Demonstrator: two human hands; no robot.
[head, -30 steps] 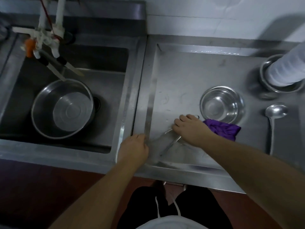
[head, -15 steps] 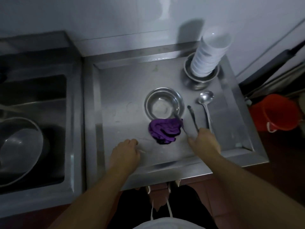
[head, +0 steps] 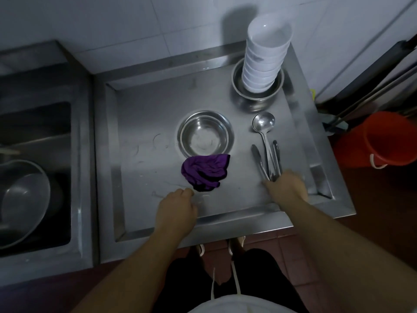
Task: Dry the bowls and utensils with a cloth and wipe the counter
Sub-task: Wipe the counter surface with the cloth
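Purple cloth (head: 205, 172) just beyond left hand (head: 177, 206)

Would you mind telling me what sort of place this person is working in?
Most likely a kitchen's dishwashing area: a stainless steel counter with a raised rim sits beside a sink basin, a tall stack of white bowls stands in a steel bowl, and the wall is white tile.

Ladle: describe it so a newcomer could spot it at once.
On the steel counter, look right of the lone steel bowl, just before the stack of white bowls. The ladle lies flat, the only utensil there with a round cup; tongs lie alongside it.
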